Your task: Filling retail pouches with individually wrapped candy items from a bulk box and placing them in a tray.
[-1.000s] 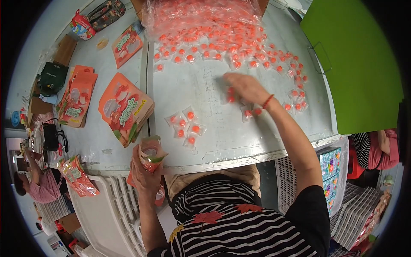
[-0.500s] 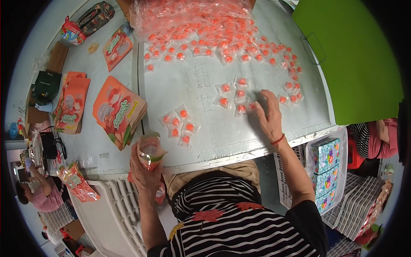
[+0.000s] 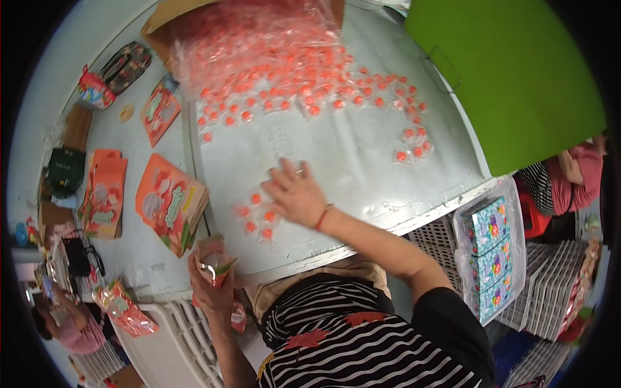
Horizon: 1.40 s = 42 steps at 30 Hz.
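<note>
My left hand [image 3: 212, 291] is closed around an open pouch [image 3: 215, 266] held upright at the front edge of the table [image 3: 336, 213]. Palm down, my right hand [image 3: 297, 194] is over the table with its fingers spread. Its fingertips lie beside a small group of individually wrapped round orange sweets [image 3: 268, 233], slightly smeared by motion. Whether other sweets lie under that palm is hidden.
At the back, a clear bag of the sweets [image 3: 259, 45] spills out of a cardboard box [image 3: 169, 16]. More sweets [image 3: 411, 143] lie at the right. Printed pouches [image 3: 169, 200] are stacked on the left. A green panel [image 3: 504, 84] borders the right side.
My right hand has swept left across the table to the near group of sweets. The middle group no longer shows where it lay. My left hand still holds the pouch. The view has shifted.
</note>
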Tool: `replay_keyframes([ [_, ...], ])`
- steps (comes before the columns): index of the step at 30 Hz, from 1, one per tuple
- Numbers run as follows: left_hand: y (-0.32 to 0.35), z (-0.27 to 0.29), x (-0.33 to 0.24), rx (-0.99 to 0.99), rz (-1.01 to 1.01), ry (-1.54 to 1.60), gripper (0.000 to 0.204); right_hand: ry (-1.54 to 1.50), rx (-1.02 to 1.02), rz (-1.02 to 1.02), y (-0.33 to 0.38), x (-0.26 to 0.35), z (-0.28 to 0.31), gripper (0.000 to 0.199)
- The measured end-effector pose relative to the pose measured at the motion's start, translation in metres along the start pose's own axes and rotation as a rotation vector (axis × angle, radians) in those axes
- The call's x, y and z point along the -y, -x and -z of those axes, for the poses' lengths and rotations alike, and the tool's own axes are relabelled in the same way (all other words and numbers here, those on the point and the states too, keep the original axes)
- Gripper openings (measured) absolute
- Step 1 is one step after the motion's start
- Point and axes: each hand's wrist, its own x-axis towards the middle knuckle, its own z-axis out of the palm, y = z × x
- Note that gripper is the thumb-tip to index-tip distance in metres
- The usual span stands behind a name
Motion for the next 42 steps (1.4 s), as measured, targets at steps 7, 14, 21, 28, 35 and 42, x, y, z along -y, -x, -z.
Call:
replay_keyframes([
  [7, -0.01, 0.0, -0.001, -0.039, -0.109, -0.061, 0.078, -0.001, -0.244, -0.06, 0.005, -0.025, 0.039, 0.047],
  [14, -0.006, -0.009, 0.003, 0.036, -0.066, -0.062, 0.081, 0.442, -0.221, -0.488, 0.104, -0.196, 0.142, 0.045],
  [21, -0.019, -0.015, -0.003, 0.011, -0.148, -0.085, 0.081, 0.037, -0.277, -0.486, 0.128, -0.212, 0.124, 0.036],
  [28, -0.01, -0.015, -0.001, 0.038, -0.09, -0.109, 0.082, -0.203, -0.398, -0.681, 0.116, -0.229, 0.151, 0.034],
  [35, -0.01, -0.015, -0.008, 0.028, -0.076, -0.097, 0.079, -0.352, -0.226, -0.641, 0.108, -0.205, 0.127, 0.041],
  [42, -0.011, -0.011, -0.005, -0.025, -0.139, -0.112, 0.076, -0.583, -0.574, -0.602, 0.131, -0.199, 0.11, 0.056],
])
